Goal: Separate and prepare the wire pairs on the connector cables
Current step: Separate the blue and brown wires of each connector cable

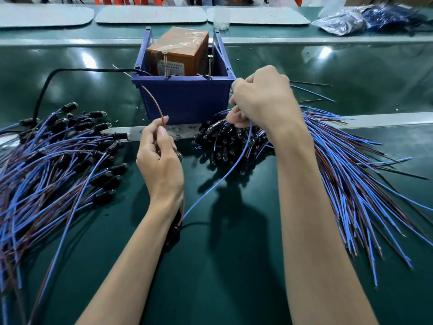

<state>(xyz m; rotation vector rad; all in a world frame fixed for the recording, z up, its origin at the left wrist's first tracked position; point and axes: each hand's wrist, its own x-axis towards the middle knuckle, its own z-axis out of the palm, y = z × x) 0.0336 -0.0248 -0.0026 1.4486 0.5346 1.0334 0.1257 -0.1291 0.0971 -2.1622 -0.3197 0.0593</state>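
Hands both grasp one cable: left hand [161, 160] pinches the red wire [152, 97], right hand [262, 99] seems to curl round the blue wire [222, 177]. Both wires meet at the connector [174, 231] under the left wrist, low over the bench [234, 289], so the pair opens away from the person.

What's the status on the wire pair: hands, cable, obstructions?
Left hand pinches red-brown wire. Right hand grips blue wire, pair spread apart. Blue bin close behind, nothing blocking.

Blue and brown wires [351, 179], black connectors [225, 141], a blue bin [187, 99], a green table [234, 266].
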